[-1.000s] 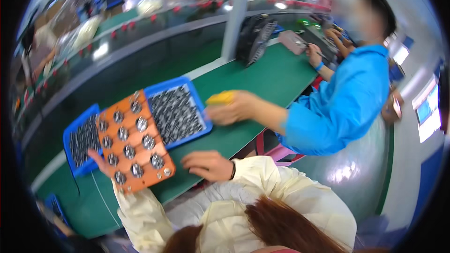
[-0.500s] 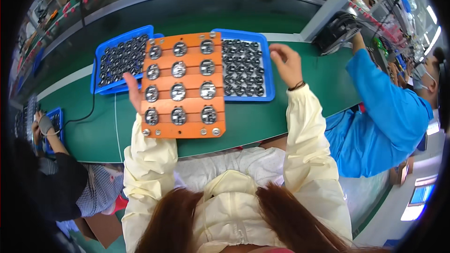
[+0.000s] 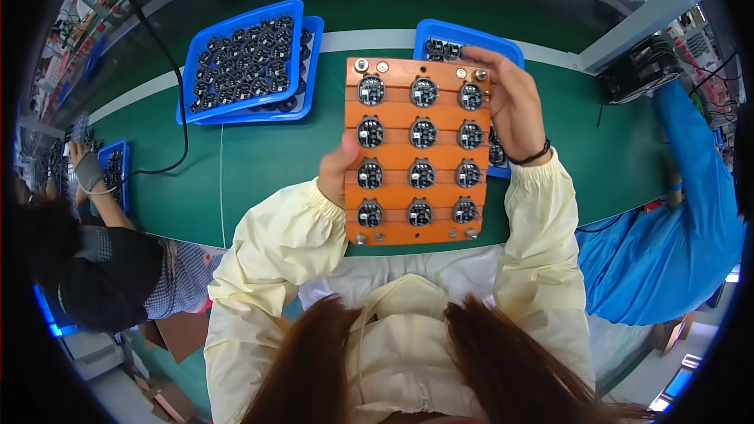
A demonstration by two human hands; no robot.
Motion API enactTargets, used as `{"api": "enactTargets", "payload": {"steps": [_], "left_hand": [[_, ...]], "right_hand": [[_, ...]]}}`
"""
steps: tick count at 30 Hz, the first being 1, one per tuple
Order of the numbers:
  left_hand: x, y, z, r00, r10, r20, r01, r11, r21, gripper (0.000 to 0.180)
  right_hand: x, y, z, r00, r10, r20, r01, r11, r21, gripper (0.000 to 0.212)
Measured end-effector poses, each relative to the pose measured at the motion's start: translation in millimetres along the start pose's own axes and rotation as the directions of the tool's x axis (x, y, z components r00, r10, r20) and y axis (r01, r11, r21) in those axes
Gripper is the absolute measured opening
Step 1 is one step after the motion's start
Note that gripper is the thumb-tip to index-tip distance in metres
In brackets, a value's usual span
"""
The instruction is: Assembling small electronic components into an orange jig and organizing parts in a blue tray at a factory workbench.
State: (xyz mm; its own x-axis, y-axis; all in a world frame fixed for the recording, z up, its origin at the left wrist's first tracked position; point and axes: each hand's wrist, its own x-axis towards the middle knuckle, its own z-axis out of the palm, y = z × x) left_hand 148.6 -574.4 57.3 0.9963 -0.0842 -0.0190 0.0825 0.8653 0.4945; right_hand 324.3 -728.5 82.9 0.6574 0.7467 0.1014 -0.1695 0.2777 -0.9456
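Observation:
An orange fixture plate (image 3: 397, 114) is held up in front of me, its face toward me. Rows of small round circuit boards (image 3: 422, 133) sit in its round pockets, and metal screws show near its corners. At the plate's left edge my left hand (image 3: 338, 171) is closed on it, thumb in front and the other fingers hidden behind. My right hand (image 3: 518, 110) grips the upper right edge, fingers bent round the corner. Behind the plate, a blue tray (image 3: 512, 51) of similar round parts is largely covered.
Two overlapping blue trays (image 3: 243, 111) stand at the back left, filled with round parts. A black cable (image 3: 182, 86) hangs beside them. Past the right end of the rear ledge is a black fan-like device (image 3: 648, 71). Co-workers sit at left and at right, one in blue (image 3: 667, 251).
The orange plate has moved right, from over the table's middle to in front of the right tray. My right hand, earlier free beside that tray, now holds the plate's right edge.

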Motion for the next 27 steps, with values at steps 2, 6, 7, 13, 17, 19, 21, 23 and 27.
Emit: {"api": "enactTargets", "payload": {"steps": [2,6,7,13,17,19,21,23,27], "left_hand": [[-2,-1,2,0.998,-0.068,0.003,0.068,0.998,-0.010,0.081],[-3,-4,6,0.996,-0.089,0.007,0.090,0.992,-0.086,0.082],[-3,-4,6,0.997,-0.079,-0.004,0.078,0.992,-0.103,0.082],[-5,-4,11,0.991,-0.095,-0.092,0.089,0.994,-0.065,0.091],[-6,-3,12,0.988,-0.109,-0.105,0.099,0.990,-0.096,0.090],[-7,0,15,0.983,-0.136,-0.123,0.123,0.986,-0.109,0.090],[-7,0,16,0.977,-0.159,-0.140,0.143,0.983,-0.120,0.090],[-6,-1,16,0.981,-0.121,-0.149,0.107,0.989,-0.100,0.090],[1,3,37,0.971,-0.125,-0.205,0.116,0.992,-0.053,0.090]], "right_hand": [[-3,5,12,0.990,-0.074,-0.120,0.081,0.995,0.058,0.046],[-12,2,21,0.988,-0.023,-0.150,0.032,0.998,0.055,0.040],[-12,-1,25,0.987,-0.026,-0.160,0.037,0.997,0.068,0.039],[-16,0,27,0.989,-0.091,-0.115,0.105,0.987,0.121,0.041],[-16,-1,29,0.988,-0.087,-0.125,0.106,0.982,0.155,0.040],[-16,-2,30,0.988,-0.077,-0.135,0.102,0.978,0.184,0.041],[-16,-2,29,0.989,-0.073,-0.130,0.097,0.977,0.190,0.041],[-16,-3,28,0.990,-0.073,-0.124,0.097,0.975,0.198,0.042],[-16,-1,25,0.989,-0.096,-0.108,0.116,0.975,0.191,0.042]]}}
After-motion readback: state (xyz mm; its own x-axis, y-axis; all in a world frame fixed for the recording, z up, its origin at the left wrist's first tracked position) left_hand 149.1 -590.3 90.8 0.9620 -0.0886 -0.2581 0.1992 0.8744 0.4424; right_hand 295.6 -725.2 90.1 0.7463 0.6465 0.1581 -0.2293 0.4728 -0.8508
